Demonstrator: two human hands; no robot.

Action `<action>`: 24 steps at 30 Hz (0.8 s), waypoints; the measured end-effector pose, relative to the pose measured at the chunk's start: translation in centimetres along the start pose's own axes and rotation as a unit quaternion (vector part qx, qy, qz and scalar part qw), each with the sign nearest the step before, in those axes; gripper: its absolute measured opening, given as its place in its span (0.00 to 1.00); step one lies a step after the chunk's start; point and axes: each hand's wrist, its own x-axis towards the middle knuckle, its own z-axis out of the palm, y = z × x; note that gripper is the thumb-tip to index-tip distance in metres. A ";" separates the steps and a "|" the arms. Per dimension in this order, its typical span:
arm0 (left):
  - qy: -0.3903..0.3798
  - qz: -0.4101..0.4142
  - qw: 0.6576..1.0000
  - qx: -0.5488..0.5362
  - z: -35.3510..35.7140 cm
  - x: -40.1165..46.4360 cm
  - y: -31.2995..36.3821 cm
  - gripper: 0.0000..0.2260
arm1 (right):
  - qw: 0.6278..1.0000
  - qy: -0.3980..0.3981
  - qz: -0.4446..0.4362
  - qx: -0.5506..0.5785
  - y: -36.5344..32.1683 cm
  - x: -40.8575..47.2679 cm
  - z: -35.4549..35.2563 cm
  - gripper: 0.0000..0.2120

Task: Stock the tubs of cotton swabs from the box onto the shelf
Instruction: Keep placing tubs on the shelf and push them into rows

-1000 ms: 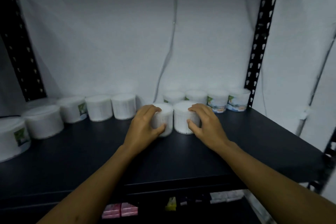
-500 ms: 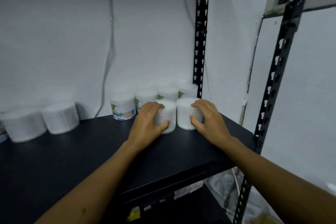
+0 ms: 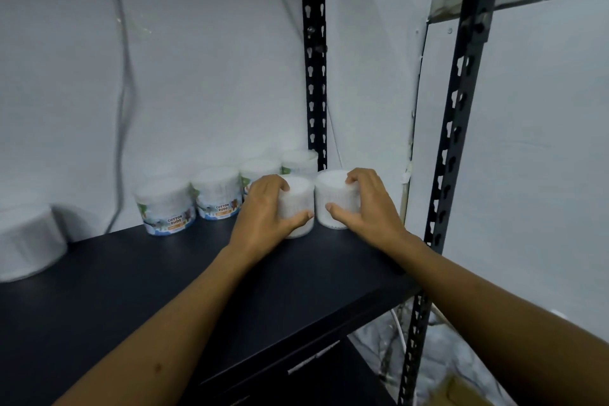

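A: Since half a second ago, both held tubs sit further toward the back right corner of the shelf [image 3: 138,287], nearer the rear upright [image 3: 314,76]; the view has swung right as well.

B: Largest first. Black shelf, running from 9 o'clock to 3 o'clock across the lower frame. White wall [image 3: 197,59] behind it.

A: Front upright [image 3: 458,142] at 3 o'clock, slotted, black. A cable [image 3: 123,102] hangs down the wall at 10 o'clock.

B: Tubs next. Back row of tubs [image 3: 217,191] along the wall, two with labels reading COTTON BUDS. One blurred white tub [image 3: 28,244] alone at 9 o'clock.

A: Left hand [image 3: 263,214]: grip curled round the left tub [image 3: 298,204], fingers over its lid, thumb on its front. Right hand [image 3: 365,204]: grip curled round the right tub [image 3: 336,198], same way.

B: Those two tubs stand upright on the shelf, just beside each other, immediately in front of the back row, close to the rear upright.

A: Cardboard corner [image 3: 458,392] at 5 o'clock, below the shelf. Can't tell if it is the box.
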 end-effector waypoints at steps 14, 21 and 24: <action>0.020 0.100 0.992 0.074 1.0 1.0 -2.4 0.21 | 0.998 0.032 -0.040 -0.031 1.7 0.7 1.3 0.20; 0.030 0.116 0.985 0.122 0.8 1.0 -2.2 0.20 | 0.998 0.047 0.026 0.042 1.9 0.7 0.8 0.17; 0.005 0.094 0.993 0.072 0.6 0.9 -2.3 0.19 | 0.998 0.046 0.029 0.039 1.8 0.7 0.7 0.17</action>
